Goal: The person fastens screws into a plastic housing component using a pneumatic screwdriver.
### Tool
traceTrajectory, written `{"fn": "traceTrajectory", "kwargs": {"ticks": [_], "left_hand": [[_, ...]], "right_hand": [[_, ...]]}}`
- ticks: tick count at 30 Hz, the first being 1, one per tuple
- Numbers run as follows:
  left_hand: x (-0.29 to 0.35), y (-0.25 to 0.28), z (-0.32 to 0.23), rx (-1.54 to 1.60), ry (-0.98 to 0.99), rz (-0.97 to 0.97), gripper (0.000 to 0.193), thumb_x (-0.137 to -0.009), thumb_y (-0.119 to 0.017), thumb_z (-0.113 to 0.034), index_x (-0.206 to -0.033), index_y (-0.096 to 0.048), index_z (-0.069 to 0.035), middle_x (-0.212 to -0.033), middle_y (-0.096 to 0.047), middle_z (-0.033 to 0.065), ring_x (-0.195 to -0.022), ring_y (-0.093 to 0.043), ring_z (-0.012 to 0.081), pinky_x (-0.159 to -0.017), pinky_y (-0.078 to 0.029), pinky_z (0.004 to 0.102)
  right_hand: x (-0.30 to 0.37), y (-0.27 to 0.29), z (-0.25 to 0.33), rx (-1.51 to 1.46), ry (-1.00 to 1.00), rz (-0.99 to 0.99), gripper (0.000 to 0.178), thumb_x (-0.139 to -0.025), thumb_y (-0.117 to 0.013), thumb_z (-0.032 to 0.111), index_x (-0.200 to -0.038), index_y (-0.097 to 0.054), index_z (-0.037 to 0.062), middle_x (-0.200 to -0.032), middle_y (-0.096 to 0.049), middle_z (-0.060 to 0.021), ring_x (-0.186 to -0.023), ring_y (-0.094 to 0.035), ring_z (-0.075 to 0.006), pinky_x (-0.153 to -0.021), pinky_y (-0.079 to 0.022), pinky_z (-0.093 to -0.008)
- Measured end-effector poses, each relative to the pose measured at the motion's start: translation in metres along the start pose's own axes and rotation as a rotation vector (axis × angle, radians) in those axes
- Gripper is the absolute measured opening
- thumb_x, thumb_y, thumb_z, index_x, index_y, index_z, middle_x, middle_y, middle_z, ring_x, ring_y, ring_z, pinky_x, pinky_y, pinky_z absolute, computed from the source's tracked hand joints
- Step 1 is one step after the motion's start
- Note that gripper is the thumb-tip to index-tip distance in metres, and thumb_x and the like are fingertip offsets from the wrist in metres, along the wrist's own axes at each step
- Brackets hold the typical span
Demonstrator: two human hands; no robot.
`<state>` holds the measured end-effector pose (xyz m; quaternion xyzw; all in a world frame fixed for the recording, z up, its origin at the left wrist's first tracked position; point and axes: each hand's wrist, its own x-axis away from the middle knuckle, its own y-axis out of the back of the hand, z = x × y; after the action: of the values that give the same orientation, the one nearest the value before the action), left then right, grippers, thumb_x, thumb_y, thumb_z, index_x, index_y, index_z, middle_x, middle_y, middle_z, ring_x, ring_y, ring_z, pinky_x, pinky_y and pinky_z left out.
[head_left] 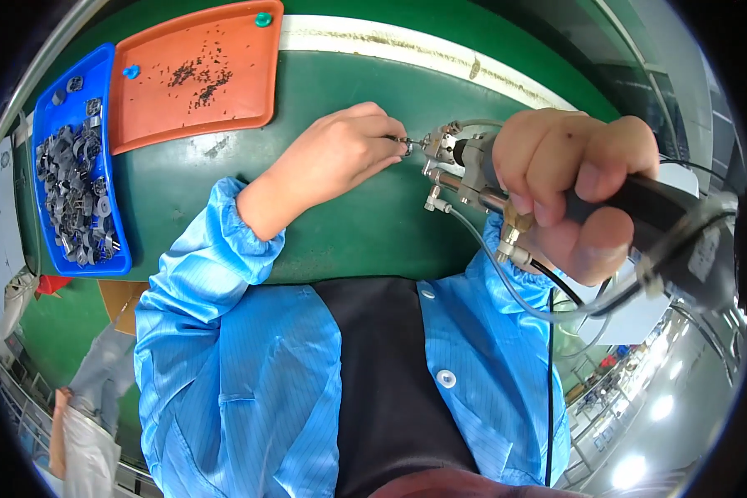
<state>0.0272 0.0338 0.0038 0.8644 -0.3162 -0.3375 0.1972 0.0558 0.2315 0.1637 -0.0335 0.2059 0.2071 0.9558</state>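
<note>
My right hand [556,162] is wrapped around the black body of a power screwdriver [664,212] with metal fittings and air tubing at its head. The driver's head points left over the green bench. Pinched between the fingertips of my left hand [340,148] is a small dark part [406,147], right at the screwdriver's tip. The fingers hide most of that part, so its kind cannot be made out. Whether the tip touches it is unclear.
An orange tray [145,120] with many tiny dark screws [203,79] lies at the far left. Beside it stands a blue tray [121,241] heaped with grey and black plastic parts [79,191]. A white strip [373,37] runs along the green bench [349,241]. Another person [100,390] is at lower left.
</note>
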Motion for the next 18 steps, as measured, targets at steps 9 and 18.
{"fn": "traceTrajectory", "kwargs": {"ticks": [9, 18], "left_hand": [[0.004, 0.005, -0.005, -0.03, 0.006, 0.028, 0.013, -0.082, -0.077, -0.005, -0.095, -0.076, 0.0, -0.104, -0.072, 0.0092, -0.093, -0.067, 0.0279, -0.081, -0.057, 0.038], [-0.005, 0.002, -0.001, 0.053, 0.017, 0.021, 0.015, -0.08, -0.079, -0.003, -0.094, -0.075, 0.0, -0.105, -0.072, 0.0106, -0.094, -0.067, 0.029, -0.083, -0.056, 0.0388]], "right_hand": [[0.02, 0.016, 0.018, -0.031, 0.247, -0.015, 0.047, -0.098, -0.065, 0.05, -0.124, -0.052, 0.0135, -0.065, -0.055, 0.0025, -0.053, -0.052, -0.0122, -0.051, -0.041, -0.0301], [0.03, 0.027, 0.038, 0.005, 0.208, 0.049, 0.047, -0.099, -0.061, 0.055, -0.121, -0.049, 0.0159, -0.075, -0.059, 0.001, -0.062, -0.057, -0.0133, -0.057, -0.045, -0.0291]]}}
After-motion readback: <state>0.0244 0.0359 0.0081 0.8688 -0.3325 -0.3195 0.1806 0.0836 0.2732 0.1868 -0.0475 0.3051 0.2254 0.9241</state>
